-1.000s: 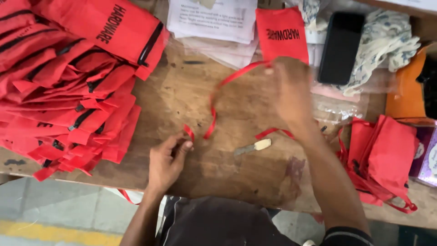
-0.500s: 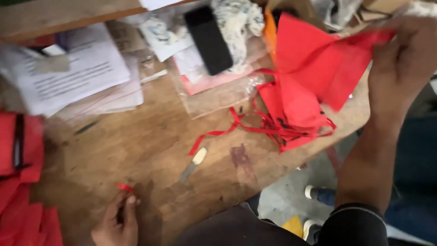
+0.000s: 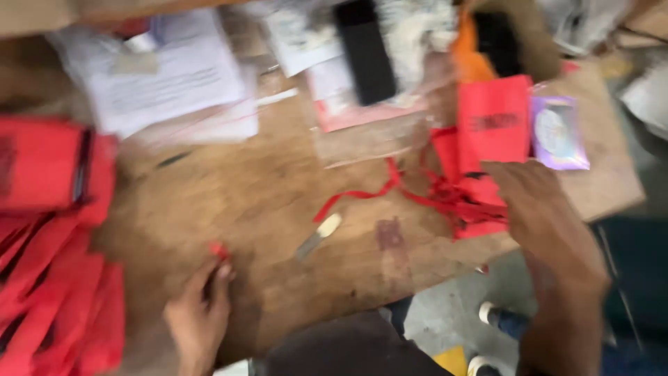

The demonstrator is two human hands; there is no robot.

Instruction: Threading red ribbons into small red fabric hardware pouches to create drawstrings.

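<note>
The view is blurred. My left hand [image 3: 198, 313] rests on the wooden table [image 3: 229, 188] near its front edge, fingertips pinched on a small red strap piece [image 3: 219, 249]. My right hand [image 3: 536, 202] hovers over a loose pile of red fabric bags [image 3: 470, 202] at the right. Its fingertips are at the lower edge of a printed red bag [image 3: 494, 122]; whether it grips that bag is unclear. A red strap [image 3: 355, 195] trails left from the pile across the table. A small blade with a pale handle [image 3: 319, 235] lies between my hands.
A large stack of red bags [image 3: 49, 244] fills the left side. Papers [image 3: 174, 76], a black phone [image 3: 365, 52], an orange item [image 3: 473, 56] and a purple packet [image 3: 557, 132] lie along the back and right. The floor and a shoe [image 3: 490, 313] show below the table's front edge.
My right hand has come down from holding a red bag up in the air to the pile at the right. The view has shifted slightly; my left hand stays near the front edge.
</note>
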